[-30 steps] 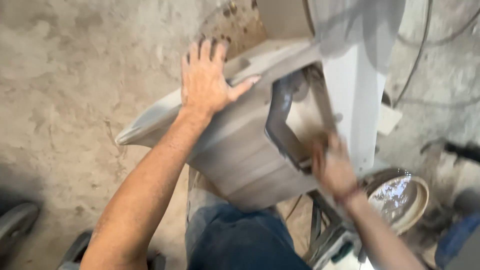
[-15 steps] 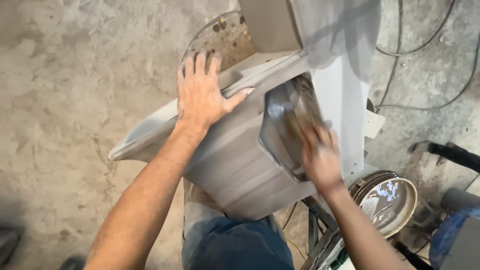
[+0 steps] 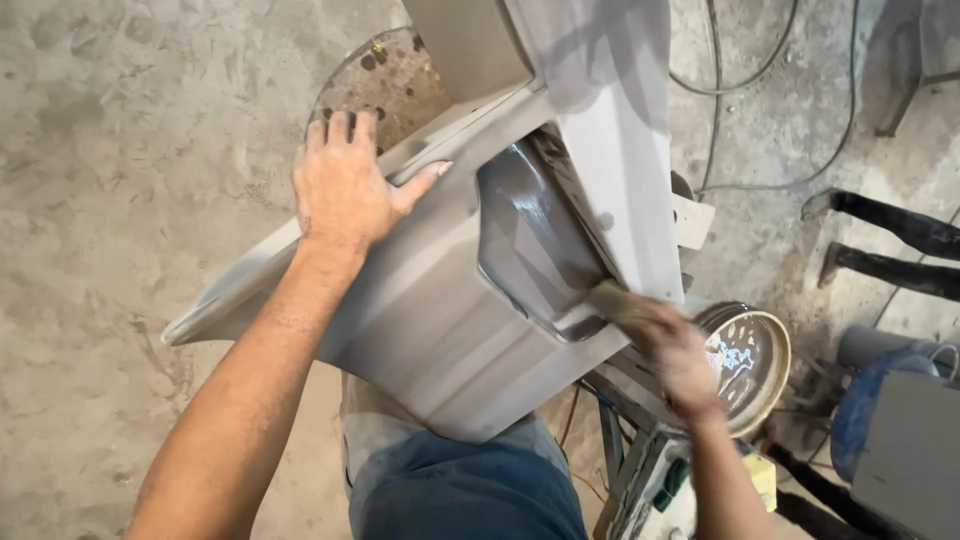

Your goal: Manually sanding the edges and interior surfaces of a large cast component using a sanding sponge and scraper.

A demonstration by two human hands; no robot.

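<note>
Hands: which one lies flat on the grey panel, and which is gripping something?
The left hand lies flat, fingers spread, on the grey panel's upper edge. The right hand, blurred, grips a small pad at the dark recess.

Left hand [image 3: 345, 190] is flat, palm down, fingers together and pointing away, thumb stuck out to the right, with the bare forearm running back down toward the lower left. Right hand [image 3: 680, 355] is motion-blurred, fingers curled into a grip, wrist bent, forearm coming straight up from the bottom edge.
</note>
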